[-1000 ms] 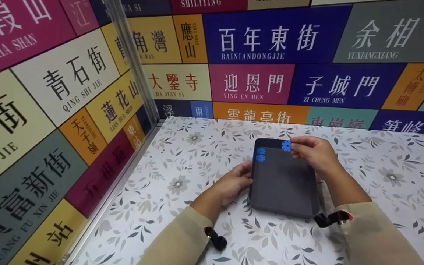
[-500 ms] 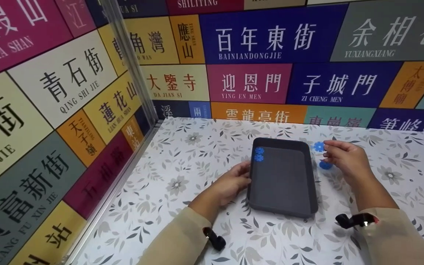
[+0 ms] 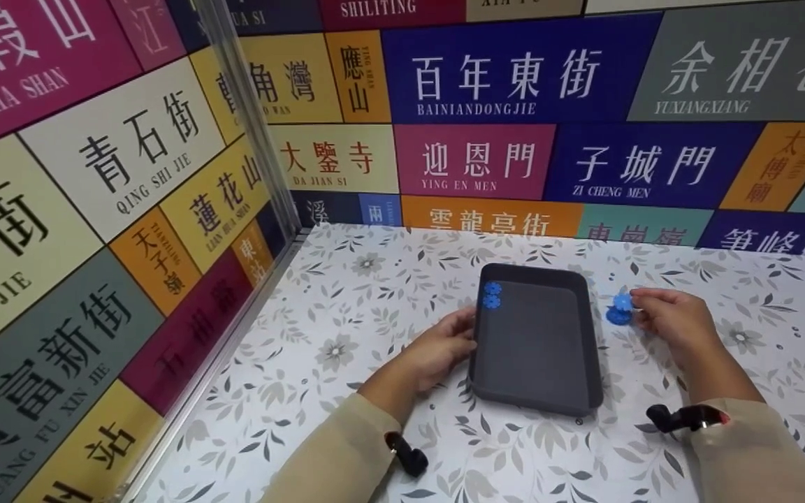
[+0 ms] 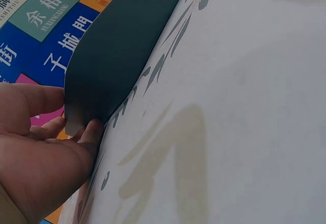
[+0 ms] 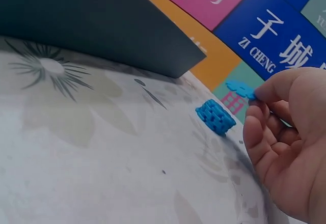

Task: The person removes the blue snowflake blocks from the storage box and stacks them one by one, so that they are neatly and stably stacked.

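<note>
A dark grey rectangular tray (image 3: 535, 349) lies on the table. Two small blue flower-shaped discs (image 3: 492, 295) are in its far left corner, one behind the other. At the tray's left side my left hand (image 3: 437, 349) holds the wall; in the left wrist view, the fingers (image 4: 48, 99) and thumb lie about the tray's edge (image 4: 109, 51). Right of the tray, my right hand (image 3: 675, 321) pinches one blue flower-shaped disc (image 5: 239, 88) between thumb and fingertip. This disc is just above a short stack of similar blue discs (image 5: 216, 117) on the table.
A floral-patterned cloth (image 3: 339, 419) covers the table. Walls of colourful panels with printed characters (image 3: 479, 161) stand along the back and left. A black device (image 3: 409, 454) sits at the left cuff, another (image 3: 682, 418) at the right.
My right hand has moved right from the tray's far right corner, with a blue disc in its fingertips, then lowered the disc toward the stack. My left hand has stayed at the tray.
</note>
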